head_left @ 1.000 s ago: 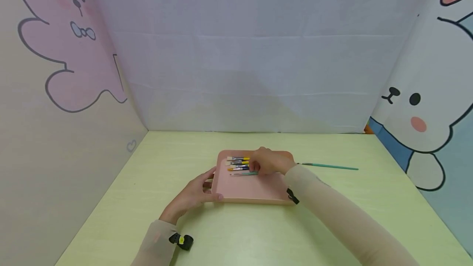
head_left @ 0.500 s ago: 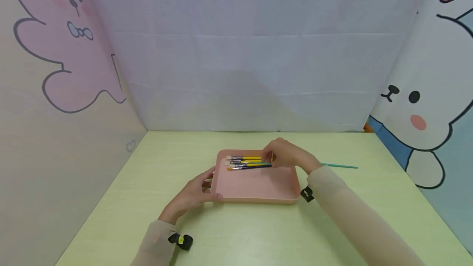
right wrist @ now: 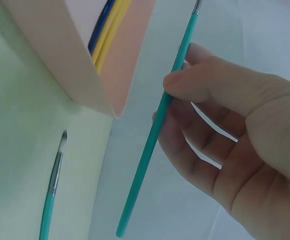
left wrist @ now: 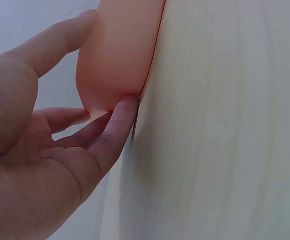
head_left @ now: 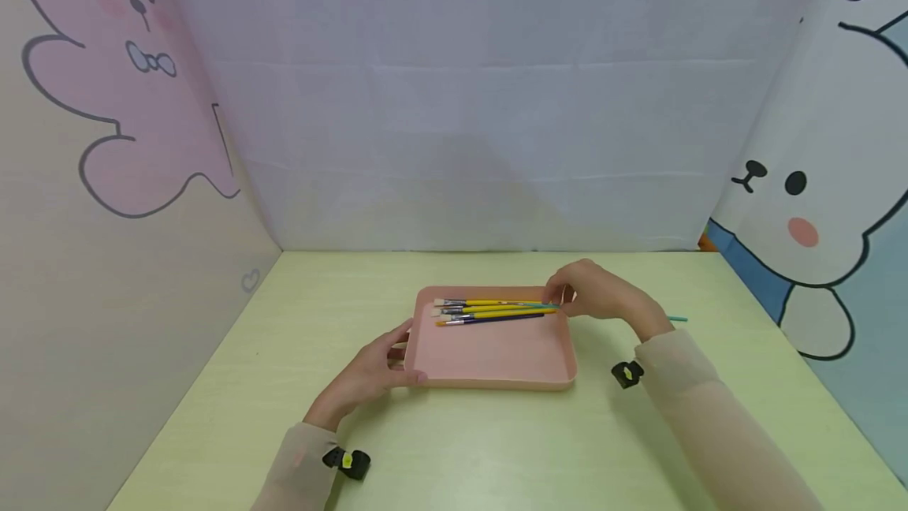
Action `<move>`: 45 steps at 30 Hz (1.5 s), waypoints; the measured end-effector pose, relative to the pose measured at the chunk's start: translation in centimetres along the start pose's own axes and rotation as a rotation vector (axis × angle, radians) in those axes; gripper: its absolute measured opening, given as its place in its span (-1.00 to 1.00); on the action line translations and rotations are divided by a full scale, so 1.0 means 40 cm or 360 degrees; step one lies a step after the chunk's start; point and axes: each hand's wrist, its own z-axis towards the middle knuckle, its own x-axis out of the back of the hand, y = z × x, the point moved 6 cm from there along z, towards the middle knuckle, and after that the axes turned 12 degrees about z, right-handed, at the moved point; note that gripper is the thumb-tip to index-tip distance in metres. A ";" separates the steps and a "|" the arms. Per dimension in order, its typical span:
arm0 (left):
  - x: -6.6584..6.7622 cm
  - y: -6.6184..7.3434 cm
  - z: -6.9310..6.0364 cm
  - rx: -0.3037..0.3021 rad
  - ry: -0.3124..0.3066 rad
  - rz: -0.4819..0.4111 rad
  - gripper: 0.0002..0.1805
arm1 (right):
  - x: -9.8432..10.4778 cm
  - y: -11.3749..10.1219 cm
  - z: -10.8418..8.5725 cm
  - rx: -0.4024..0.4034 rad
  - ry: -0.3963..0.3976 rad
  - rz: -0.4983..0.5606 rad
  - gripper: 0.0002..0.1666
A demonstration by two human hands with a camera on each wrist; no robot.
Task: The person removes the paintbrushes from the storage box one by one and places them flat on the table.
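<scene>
My right hand [head_left: 596, 289] pinches a green-handled paintbrush [right wrist: 152, 132] between thumb and fingers, at the right end of a pink tray [head_left: 489, 361]. The brush's metal collar shows at the top of the right wrist view; its tip is out of that view. In the tray's far part lie several paintbrushes [head_left: 496, 311] with yellow and dark blue handles, bristles to the left. My left hand [head_left: 365, 377] holds the tray's near left corner. In the left wrist view its thumb touches the upper edge of the pink wall and its fingers [left wrist: 120, 125] touch the lower part.
Another green paintbrush [head_left: 677, 318] lies on the pale table [head_left: 468, 448] right of the tray, mostly hidden behind my right hand. A white cloth [head_left: 454, 140] stands behind the table, with cartoon-printed panels at both sides.
My right hand has moved right across the tray, from over the brushes to the right rim, drawing the green paintbrush with it. My left hand stays on the tray.
</scene>
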 end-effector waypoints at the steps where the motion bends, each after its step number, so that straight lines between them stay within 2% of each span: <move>1: 0.000 0.000 0.000 0.0004 0.0002 0.0001 0.15 | 0.004 0.004 -0.008 -0.0006 0.0015 0.0003 -0.63; 9: -0.002 -0.001 0.001 0.0016 0.0004 0.0007 0.17 | 0.024 0.050 -0.079 -0.0091 0.0132 0.0028 -0.65; 20: -0.004 -0.004 0.003 0.0024 -0.0015 -0.0028 0.17 | 0.036 0.096 -0.144 -0.0180 0.0245 0.0002 -0.68; 33: 0.003 0.007 0.005 0.0027 0.0017 -0.0015 0.15 | 0.064 0.152 -0.184 -0.0284 0.0303 -0.0087 -0.68; 39: 0.002 0.004 0.005 0.0015 -0.0012 -0.0035 0.16 | 0.057 0.188 -0.207 -0.0335 0.0309 -0.0073 -0.69; 45: -0.001 -0.004 0.001 0.0039 -0.0005 -0.0040 0.16 | 0.052 0.209 -0.208 -0.0291 0.0316 -0.0120 -0.66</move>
